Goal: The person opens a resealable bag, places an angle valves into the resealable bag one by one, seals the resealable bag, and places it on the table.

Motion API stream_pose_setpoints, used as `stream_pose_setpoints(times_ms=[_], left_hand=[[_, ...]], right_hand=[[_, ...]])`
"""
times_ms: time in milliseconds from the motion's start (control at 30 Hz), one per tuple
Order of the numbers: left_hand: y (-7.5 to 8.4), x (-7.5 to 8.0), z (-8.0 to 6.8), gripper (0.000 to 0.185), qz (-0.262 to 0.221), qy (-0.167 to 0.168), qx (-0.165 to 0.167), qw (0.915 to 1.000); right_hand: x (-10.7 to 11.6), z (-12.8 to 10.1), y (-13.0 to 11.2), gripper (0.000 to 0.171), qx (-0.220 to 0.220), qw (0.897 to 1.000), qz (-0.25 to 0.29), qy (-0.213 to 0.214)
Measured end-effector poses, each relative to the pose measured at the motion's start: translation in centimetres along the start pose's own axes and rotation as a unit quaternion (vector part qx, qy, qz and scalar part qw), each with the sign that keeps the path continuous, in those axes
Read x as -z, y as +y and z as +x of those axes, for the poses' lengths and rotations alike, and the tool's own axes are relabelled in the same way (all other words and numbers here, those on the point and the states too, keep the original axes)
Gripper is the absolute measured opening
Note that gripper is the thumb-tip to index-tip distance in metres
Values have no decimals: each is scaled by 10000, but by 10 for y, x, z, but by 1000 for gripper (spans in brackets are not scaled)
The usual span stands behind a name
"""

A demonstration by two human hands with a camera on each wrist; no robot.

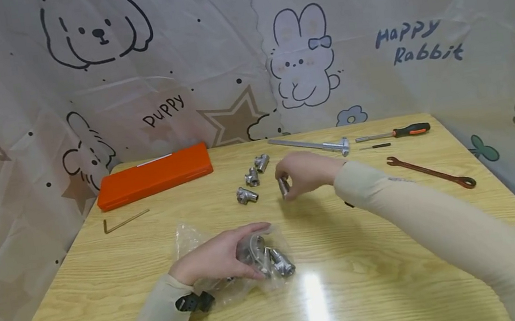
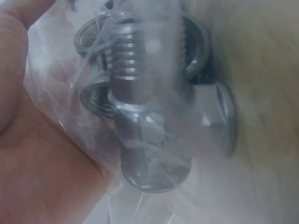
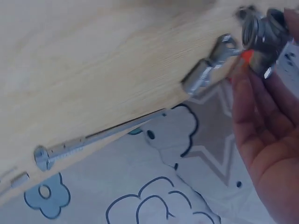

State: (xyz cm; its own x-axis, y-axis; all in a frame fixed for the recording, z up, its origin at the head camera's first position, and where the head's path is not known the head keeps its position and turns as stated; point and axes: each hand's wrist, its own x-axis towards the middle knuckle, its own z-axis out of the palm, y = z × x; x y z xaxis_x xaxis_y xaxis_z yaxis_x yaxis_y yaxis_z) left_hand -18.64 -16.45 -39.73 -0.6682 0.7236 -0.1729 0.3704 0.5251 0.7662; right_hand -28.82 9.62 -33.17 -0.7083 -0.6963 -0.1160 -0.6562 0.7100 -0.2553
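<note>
My right hand (image 1: 309,169) pinches a metal tee pipe fitting (image 3: 265,38) between thumb and fingers, over the middle of the table. To its left, three similar shiny tee fittings (image 1: 246,195) stand in a loose slanting row. Nearer the front, my left hand (image 1: 216,254) grips a clear plastic bag (image 1: 188,238), its thumb and fingers spread around the bag's sides. Several metal fittings (image 1: 282,263) lie inside it, and the left wrist view shows a threaded fitting (image 2: 149,135) close up through the plastic, beside the palm.
At the back left lies an orange case (image 1: 154,177), with a hex key (image 1: 126,221) before it. A caliper (image 1: 309,144), a screwdriver (image 1: 393,133), a thin black-handled tool (image 1: 381,145) and a reddish-brown wrench (image 1: 432,172) lie across the back and right. A printed cloth (image 1: 219,51) hangs behind the table.
</note>
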Motion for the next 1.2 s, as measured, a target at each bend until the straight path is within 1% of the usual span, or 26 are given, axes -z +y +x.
stream_pose_setpoints(times_ms=[67,133,267,367,467,600,800,967,1100,1200], left_hand=[[0,0,1,97,10,-12,-5,10000],[0,0,1,97,58,-14,-19,10000],[0,0,1,98,230,25,-76,9997],[0,0,1,98,311,55,-123,9994],[1,0,1,98,362,78,-154,9992],[0,0,1,99,409,95,-149,9990],[-1,0,0,99,362,132,-148,9991],[0,1,0,99,263,81,-98,9996],[1,1,0,99,211,86,-47,9997],[1,1,0,99,222,102,-32,9997]], right_hand=[[1,-17,-4,49,-27,9988,370,305],[-1,-35,-11,54,-52,9955,720,609],[-12,-67,-27,57,-61,9857,1264,1116],[-25,-84,-40,54,40,9783,1590,1326],[-40,-94,-51,54,139,9741,1809,1347],[-61,-96,-63,56,184,9729,1960,1214],[-81,-85,-76,56,330,9696,2133,1153],[-87,-77,-81,59,409,9678,2254,1047],[-86,-74,-77,61,258,9649,2504,752],[-84,-75,-72,62,118,9647,2555,619]])
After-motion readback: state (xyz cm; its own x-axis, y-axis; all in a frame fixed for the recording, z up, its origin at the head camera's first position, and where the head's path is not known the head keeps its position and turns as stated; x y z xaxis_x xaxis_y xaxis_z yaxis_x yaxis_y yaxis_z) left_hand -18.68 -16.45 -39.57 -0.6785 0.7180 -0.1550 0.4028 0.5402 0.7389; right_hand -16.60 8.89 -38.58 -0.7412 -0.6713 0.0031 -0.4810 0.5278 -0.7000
